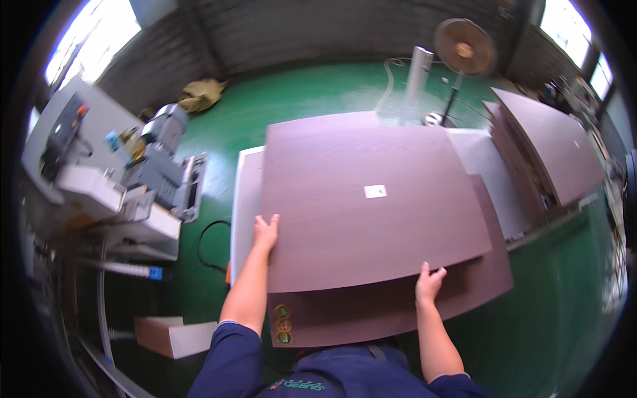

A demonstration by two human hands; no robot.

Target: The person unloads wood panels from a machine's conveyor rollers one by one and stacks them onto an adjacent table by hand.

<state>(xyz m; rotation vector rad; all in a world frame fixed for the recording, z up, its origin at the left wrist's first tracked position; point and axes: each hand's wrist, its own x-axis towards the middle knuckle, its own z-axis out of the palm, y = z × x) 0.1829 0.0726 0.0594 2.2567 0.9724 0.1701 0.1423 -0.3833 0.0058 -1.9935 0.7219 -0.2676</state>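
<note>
Panel [371, 225] in brown wood grain, with a white label [375, 191] near its middle, is held at two edges: the left hand [265, 232] grips its left side, the right hand [430, 285] its near edge toward the right corner. It sits above a lower brown panel [371, 310] that juts out nearer and rightward, with round stickers [283, 326] at one corner.

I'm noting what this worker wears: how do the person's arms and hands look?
A dark navy-blue, short fabric left sleeve and matching right sleeve leave the left forearm and right forearm uncovered. The left grip and right grip have no gloves; no watch or bracelet is visible.
</note>
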